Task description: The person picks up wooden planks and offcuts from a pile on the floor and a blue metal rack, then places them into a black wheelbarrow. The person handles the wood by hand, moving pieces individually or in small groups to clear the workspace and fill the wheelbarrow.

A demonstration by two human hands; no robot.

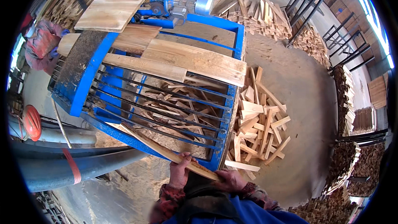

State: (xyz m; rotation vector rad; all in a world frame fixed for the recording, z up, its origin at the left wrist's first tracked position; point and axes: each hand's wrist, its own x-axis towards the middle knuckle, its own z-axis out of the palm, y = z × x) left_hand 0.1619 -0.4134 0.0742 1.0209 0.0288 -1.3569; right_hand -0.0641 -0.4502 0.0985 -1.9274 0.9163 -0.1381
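A long narrow wooden strip (159,149) with a dark rough edge slants along the near edge of a blue metal frame (110,135). My left hand (180,171) is closed round the strip near its middle, thumb on top. At the strip's right end, my right hand (230,180) grips it too, its fingers partly hidden. Beyond my hands, dark parallel bars (166,110) run across the frame. Wide planks (195,60) lie flat on the far part of these bars, next to a narrower board (145,67).
A blue and silver motor (186,1) sits at the frame's far side. Offcuts (259,128) lie heaped on the floor to the right. Large grey pipes (83,164) stand at the left. Another person (43,43) is beyond the machine. Stacked wood (265,18) lies at the back.
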